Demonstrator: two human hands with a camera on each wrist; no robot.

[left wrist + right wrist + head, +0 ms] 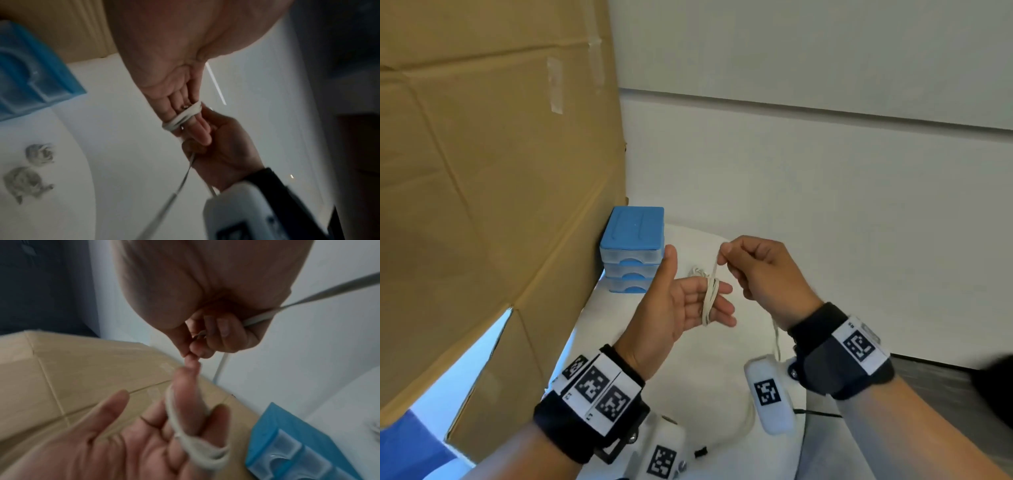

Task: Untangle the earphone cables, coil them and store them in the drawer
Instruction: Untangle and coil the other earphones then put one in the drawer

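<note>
Coiling step, by the look of it: thin, flat white cable [709, 294] wound in several loops round the straight fingers [717, 303] of the left hand [681, 305], grip spread, at frame centre. Right hand [760, 270] just beside, grip pinching the free run. Next, probably, more even turns under light tension. Blue plastic drawer unit [631, 248] upper left of the hands, on the white tabletop [709, 387]; two wound bundles [30, 168] lower left in the left wrist view.

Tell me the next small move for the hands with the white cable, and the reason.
Probably one more wrap: the right hand pinches the thin white earphone cable, already looped round the straight fingers of the left hand, and loose cable trails below the right wrist, so the coil looks unfinished.
</note>
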